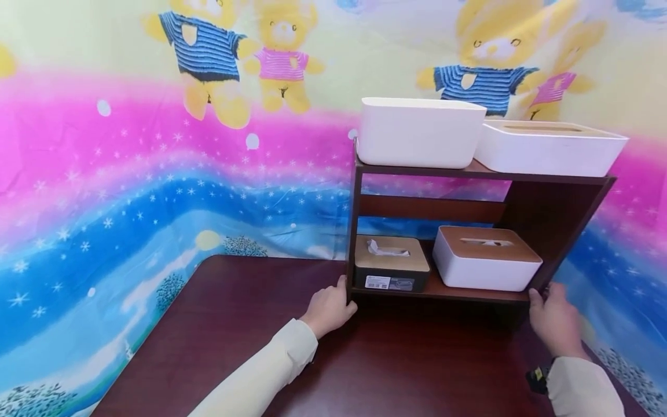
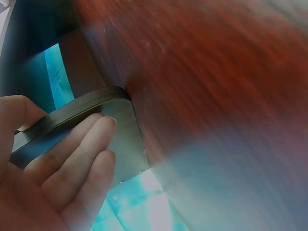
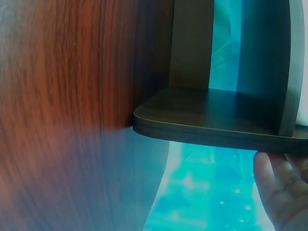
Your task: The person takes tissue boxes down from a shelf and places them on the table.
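A dark brown two-tier wooden shelf (image 1: 432, 209) stands on the table. My left hand (image 1: 329, 308) grips its left side panel low down; in the left wrist view the thumb lies on one face of the panel (image 2: 72, 108) and the fingers (image 2: 91, 144) on the other. At the opposite end, my right hand (image 1: 559, 321) holds the right side panel (image 3: 211, 137), thumb near its front edge. Fingers touch that panel's outer face in the right wrist view. On the lower tier sit a black tissue box (image 1: 391, 281) with a wood-coloured lid and a white tissue box (image 1: 484, 271) with a brown lid.
On the shelf's top stand a plain white box (image 1: 422, 133) and a low white tissue box (image 1: 552, 153) with a wood-coloured lid. The reddish-brown table (image 1: 224, 313) extends to the left and front. A bear-printed cloth (image 1: 130, 174) hangs behind.
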The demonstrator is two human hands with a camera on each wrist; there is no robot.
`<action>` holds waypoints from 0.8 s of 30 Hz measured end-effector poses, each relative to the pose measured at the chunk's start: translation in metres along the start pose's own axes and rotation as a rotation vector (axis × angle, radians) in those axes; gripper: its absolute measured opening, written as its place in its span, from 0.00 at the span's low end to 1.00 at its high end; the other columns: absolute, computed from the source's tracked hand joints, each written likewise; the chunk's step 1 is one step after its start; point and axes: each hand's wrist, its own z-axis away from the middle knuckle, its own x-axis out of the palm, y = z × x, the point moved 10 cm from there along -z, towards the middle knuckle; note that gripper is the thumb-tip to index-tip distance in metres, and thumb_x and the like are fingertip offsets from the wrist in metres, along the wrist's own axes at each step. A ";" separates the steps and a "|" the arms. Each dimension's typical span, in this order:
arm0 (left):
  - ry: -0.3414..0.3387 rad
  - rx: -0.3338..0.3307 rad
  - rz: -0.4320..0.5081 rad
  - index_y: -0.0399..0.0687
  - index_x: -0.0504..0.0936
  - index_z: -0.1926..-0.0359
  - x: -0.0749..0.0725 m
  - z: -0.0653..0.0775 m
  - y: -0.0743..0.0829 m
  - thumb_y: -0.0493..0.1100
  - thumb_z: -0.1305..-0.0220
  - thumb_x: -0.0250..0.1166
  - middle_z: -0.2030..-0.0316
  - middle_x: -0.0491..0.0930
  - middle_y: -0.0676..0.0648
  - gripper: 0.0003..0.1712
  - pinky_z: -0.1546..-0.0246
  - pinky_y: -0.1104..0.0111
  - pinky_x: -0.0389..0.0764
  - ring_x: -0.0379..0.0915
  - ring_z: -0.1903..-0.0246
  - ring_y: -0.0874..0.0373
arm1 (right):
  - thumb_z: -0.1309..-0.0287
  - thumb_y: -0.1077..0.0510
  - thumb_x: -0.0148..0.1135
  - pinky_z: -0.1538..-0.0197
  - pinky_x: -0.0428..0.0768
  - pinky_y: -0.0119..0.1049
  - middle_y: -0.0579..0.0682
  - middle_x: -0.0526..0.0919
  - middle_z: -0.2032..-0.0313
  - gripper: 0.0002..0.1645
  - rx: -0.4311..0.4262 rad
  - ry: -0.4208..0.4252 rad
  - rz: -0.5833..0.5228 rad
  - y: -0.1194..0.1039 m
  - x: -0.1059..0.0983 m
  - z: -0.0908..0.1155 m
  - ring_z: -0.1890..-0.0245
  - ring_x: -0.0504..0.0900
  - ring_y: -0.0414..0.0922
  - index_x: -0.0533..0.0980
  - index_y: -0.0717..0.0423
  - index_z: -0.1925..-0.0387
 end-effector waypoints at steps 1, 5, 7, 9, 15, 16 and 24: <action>0.000 -0.001 0.002 0.35 0.58 0.39 0.000 0.001 -0.001 0.52 0.46 0.57 0.90 0.67 0.53 0.39 0.88 0.66 0.66 0.62 0.91 0.61 | 0.36 0.41 0.36 0.69 0.67 0.57 0.75 0.65 0.57 0.38 0.001 -0.008 -0.005 -0.002 0.000 0.001 0.60 0.67 0.69 0.50 0.71 0.42; 0.011 -0.001 -0.003 0.34 0.58 0.39 -0.003 0.003 -0.005 0.52 0.46 0.57 0.90 0.67 0.53 0.39 0.88 0.67 0.66 0.62 0.91 0.62 | 0.36 0.42 0.36 0.69 0.67 0.57 0.73 0.65 0.57 0.37 -0.013 -0.002 -0.010 -0.009 -0.001 0.004 0.59 0.67 0.68 0.52 0.72 0.43; 0.012 0.002 -0.001 0.34 0.58 0.39 -0.004 0.004 -0.007 0.52 0.46 0.57 0.89 0.68 0.53 0.39 0.88 0.66 0.67 0.63 0.91 0.62 | 0.36 0.42 0.37 0.69 0.67 0.56 0.73 0.66 0.57 0.37 -0.023 0.004 -0.010 -0.013 -0.002 0.006 0.60 0.68 0.67 0.52 0.71 0.43; 0.014 0.003 0.002 0.34 0.58 0.39 -0.005 0.005 -0.008 0.52 0.46 0.57 0.89 0.69 0.52 0.39 0.87 0.66 0.67 0.63 0.90 0.62 | 0.36 0.42 0.38 0.70 0.67 0.55 0.72 0.67 0.58 0.36 -0.044 0.011 -0.008 -0.017 -0.003 0.008 0.61 0.69 0.67 0.53 0.71 0.44; -0.013 -0.016 0.000 0.33 0.57 0.38 -0.007 0.012 -0.018 0.53 0.45 0.57 0.90 0.67 0.53 0.40 0.88 0.67 0.67 0.63 0.91 0.61 | 0.36 0.42 0.38 0.73 0.68 0.52 0.71 0.68 0.60 0.35 -0.059 0.011 -0.001 -0.026 0.003 0.010 0.64 0.71 0.64 0.55 0.70 0.45; -0.020 -0.023 0.001 0.34 0.57 0.37 -0.007 0.012 -0.020 0.53 0.45 0.57 0.91 0.67 0.53 0.40 0.88 0.67 0.67 0.63 0.91 0.61 | 0.36 0.42 0.38 0.73 0.69 0.51 0.70 0.68 0.60 0.35 -0.056 0.014 0.001 -0.027 0.004 0.011 0.64 0.71 0.63 0.55 0.69 0.45; -0.012 -0.031 0.007 0.37 0.59 0.39 -0.014 0.016 -0.030 0.53 0.46 0.58 0.85 0.72 0.52 0.38 0.84 0.65 0.69 0.65 0.88 0.62 | 0.36 0.44 0.39 0.74 0.68 0.48 0.67 0.69 0.61 0.32 -0.098 0.049 -0.002 -0.039 0.006 0.016 0.68 0.73 0.59 0.56 0.67 0.45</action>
